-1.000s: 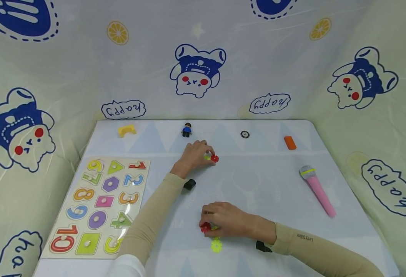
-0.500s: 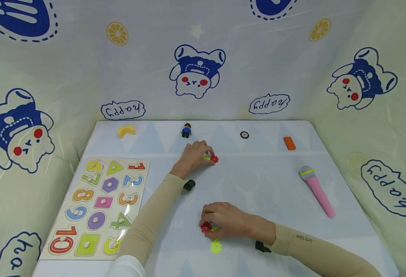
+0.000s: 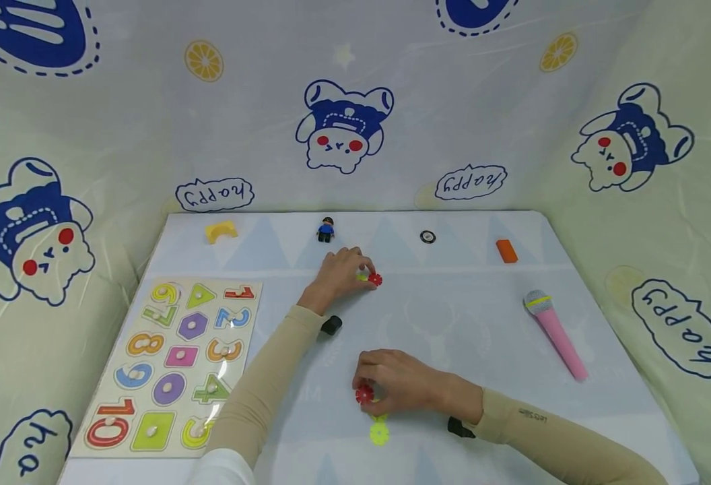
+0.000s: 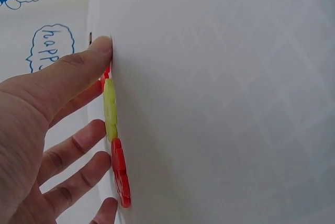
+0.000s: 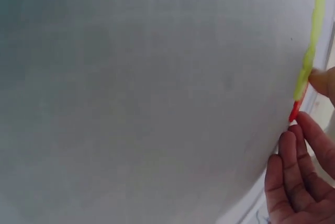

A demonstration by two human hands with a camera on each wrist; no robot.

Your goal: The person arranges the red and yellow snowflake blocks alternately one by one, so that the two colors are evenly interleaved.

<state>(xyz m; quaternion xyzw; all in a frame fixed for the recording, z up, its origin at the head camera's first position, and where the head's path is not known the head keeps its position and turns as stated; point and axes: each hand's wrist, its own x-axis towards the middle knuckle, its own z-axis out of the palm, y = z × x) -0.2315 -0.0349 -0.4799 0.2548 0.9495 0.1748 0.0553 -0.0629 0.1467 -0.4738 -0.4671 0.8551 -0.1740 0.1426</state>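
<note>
My left hand (image 3: 345,271), farther up the table, pinches a red snowflake disc (image 3: 376,279) at the end of a short row. In the left wrist view that row runs from red through a yellow-green disc (image 4: 110,110) to another red disc (image 4: 121,174), lying flat along the table. My right hand (image 3: 399,382), nearer the front, pinches a second red snowflake disc (image 3: 364,394) between thumb and fingers. Yellow-green discs (image 3: 379,433) extend from it toward the front edge. In the right wrist view these yellow-green discs (image 5: 312,35) form a line with the red at its lower end.
At left lies a number puzzle board (image 3: 180,356). Along the back are a yellow arch block (image 3: 221,232), a toy figure (image 3: 326,230), a small black-rimmed disc (image 3: 428,237) and an orange block (image 3: 506,250). A pink microphone (image 3: 555,335) lies at right.
My right hand has shifted slightly away from the front edge and to the right, carrying its red disc. The left hand stays in place on its row.
</note>
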